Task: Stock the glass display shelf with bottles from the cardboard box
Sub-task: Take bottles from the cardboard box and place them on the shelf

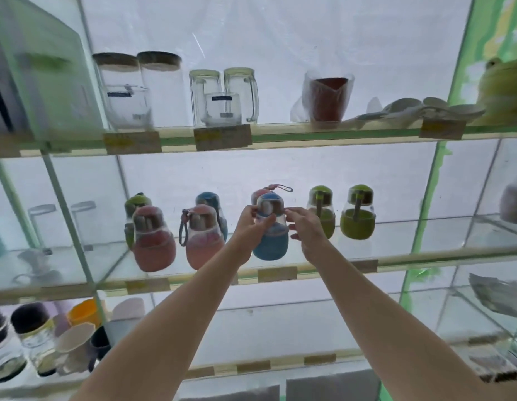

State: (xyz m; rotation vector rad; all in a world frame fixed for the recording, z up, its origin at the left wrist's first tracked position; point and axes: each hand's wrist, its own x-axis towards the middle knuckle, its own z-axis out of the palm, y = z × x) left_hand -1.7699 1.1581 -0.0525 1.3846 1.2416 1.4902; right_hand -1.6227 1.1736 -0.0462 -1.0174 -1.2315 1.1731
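Two bare forearms reach up from the bottom of the view and meet at a blue bottle [270, 227] on the middle glass shelf [396, 256]. The left hand [248, 224] wraps the bottle's clear upper body, fingers curled round it just under the cap. The right hand [305, 227] is at the bottle's other side with fingers extended toward the cap and shoulder; they seem to touch it, but blur hides whether they pinch.

The bottle stands with its long axis upright, its blue sleeve low and rounded cap on top, directly between the two hands, so both are equally near. Its base looks at or just above the glass. My guess is that it is being settled into the front row.

Just behind the grip is a pink-capped bottle [266, 191] with a loop strap. Left of the grip stand two pink bottles [205, 237] in front, a blue and a green one behind. Right of it stand two green bottles [357, 212].

Paper tags [277, 274] line the shelf edges; none can be read. The cardboard box is out of view.
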